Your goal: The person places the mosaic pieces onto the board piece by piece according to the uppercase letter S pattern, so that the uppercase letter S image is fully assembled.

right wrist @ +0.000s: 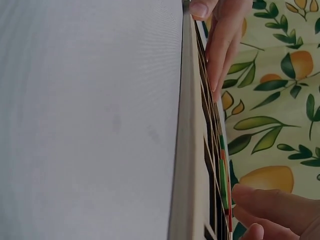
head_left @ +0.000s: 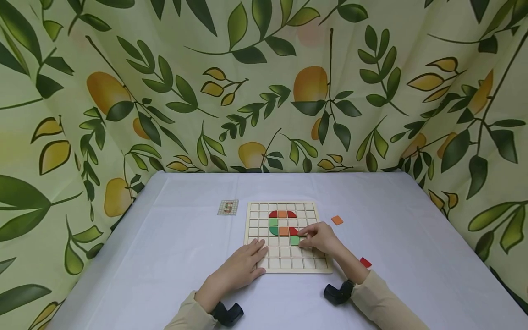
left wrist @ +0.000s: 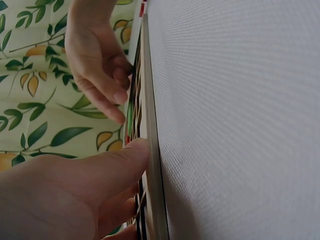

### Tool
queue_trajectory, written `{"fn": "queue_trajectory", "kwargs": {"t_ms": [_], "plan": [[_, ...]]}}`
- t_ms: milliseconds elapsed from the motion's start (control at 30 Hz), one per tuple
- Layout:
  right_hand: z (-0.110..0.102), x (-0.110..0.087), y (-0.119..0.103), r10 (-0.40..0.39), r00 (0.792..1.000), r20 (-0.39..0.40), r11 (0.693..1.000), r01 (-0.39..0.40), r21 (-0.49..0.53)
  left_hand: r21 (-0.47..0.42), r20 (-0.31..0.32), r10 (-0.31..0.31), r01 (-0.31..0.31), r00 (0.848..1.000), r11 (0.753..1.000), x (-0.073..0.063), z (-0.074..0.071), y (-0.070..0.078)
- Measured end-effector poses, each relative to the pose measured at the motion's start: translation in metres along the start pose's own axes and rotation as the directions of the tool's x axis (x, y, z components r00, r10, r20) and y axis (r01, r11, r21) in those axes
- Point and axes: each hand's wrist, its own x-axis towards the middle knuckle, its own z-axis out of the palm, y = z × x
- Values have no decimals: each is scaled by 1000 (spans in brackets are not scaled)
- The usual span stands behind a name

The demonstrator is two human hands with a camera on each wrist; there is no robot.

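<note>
A square wooden grid board (head_left: 288, 269) lies on the table, with coloured tiles in several cells. My left hand (head_left: 242, 265) rests on its left front corner, fingers spread over the cells; the thumb (left wrist: 131, 155) lies along the front edge. My right hand (head_left: 322, 237) is over the board's right part, its fingertips beside a red rounded tile (head_left: 293, 231) and a light green square tile (head_left: 294, 240). Nothing shows between its finger and thumb. Behind these are an orange tile (head_left: 283, 231), a dark green rounded tile (head_left: 274, 231) and a light green tile (head_left: 273, 222).
Along the top of the shape, red rounded tiles flank an orange tile (head_left: 282, 214). A small pattern card (head_left: 228, 207) lies left of the board. A loose orange tile (head_left: 337, 220) lies to the right, and a red piece (head_left: 365, 262) beside my right forearm. A patterned curtain (head_left: 264, 91) surrounds the table.
</note>
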Motion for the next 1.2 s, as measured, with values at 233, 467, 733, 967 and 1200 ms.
{"fn": "queue_trajectory", "kwargs": {"t_ms": [233,467,733,967,1200], "plan": [[-11,0,2,-41,999,31,999,40,23,-6,3,-8,8,1000,1000,-1,1,0],[-23,-4,2,-43,998,52,999,43,3,-7,-4,-5,5,1000,1000,-1,2,0],[-33,-12,4,-47,998,51,998,49,-35,6,-11,-1,1,1000,1000,0,3,-1],[-46,-20,10,-67,994,90,997,71,-35,-12,6,-14,14,1000,1000,-1,2,0],[-59,-29,22,-102,989,108,991,110,-78,-5,5,-11,11,1000,1000,-2,2,0]]}}
